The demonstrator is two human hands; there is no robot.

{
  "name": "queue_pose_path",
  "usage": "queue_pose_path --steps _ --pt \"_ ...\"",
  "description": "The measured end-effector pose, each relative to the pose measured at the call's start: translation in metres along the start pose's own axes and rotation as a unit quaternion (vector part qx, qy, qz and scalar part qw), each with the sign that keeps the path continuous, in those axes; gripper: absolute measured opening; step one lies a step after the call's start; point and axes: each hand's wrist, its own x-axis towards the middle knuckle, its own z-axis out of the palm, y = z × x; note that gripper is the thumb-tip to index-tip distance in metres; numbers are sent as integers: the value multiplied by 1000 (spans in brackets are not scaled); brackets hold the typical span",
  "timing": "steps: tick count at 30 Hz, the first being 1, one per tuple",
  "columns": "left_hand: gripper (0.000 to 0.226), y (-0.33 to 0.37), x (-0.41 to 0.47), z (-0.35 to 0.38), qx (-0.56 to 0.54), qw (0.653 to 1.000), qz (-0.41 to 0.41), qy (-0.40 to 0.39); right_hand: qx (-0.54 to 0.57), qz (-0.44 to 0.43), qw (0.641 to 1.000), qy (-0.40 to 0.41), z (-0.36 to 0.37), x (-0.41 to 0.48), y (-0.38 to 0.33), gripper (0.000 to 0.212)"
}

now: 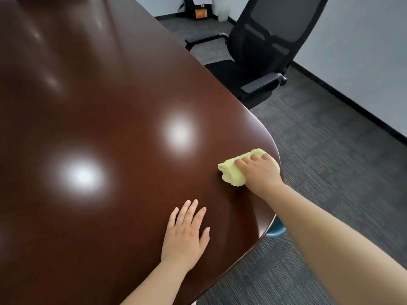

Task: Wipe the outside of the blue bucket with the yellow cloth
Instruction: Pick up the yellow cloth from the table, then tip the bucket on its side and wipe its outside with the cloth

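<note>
Office mtg room, dark wood table (99,128): right hand (259,172), grip curled on yellow cloth (233,172) near edge; left hand (185,236) flat, fingers spread. Blue bucket (276,230) sits on floor below the edge, nearer right hand, mostly hidden.

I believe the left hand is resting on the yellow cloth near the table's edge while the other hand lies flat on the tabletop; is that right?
Not quite: the head view shows the right hand on the yellow cloth near the table edge, while the left hand lies flat on the tabletop.
</note>
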Motion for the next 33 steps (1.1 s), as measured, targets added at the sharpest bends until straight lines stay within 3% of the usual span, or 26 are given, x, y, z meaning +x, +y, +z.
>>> queue_pose_path --steps 3,6,9,13,20,23,28,33 --pt "47 -1 -3 -3 -31 998 -19 -44 52 20 998 41 -11 -13 0 34" --pt "45 1 7 -1 -213 975 -62 -12 169 81 977 100 -21 -44 2 41" --pt "44 32 20 -22 -434 897 -74 35 280 146 937 148 -30 -83 6 43" --pt "53 93 30 -44 -606 793 -23 -56 340 181 907 169 -37 -136 12 46" --pt "100 195 26 -40 -684 719 31 -117 373 180 884 219 -15 -220 43 42" --pt "112 244 18 -26 -678 723 31 -127 386 150 886 210 3 -259 73 35" --pt "64 324 14 6 -685 716 -15 -136 457 152 857 185 43 -320 137 55" --pt "55 370 32 29 -699 694 -25 -172 555 135 803 170 82 -345 178 72"
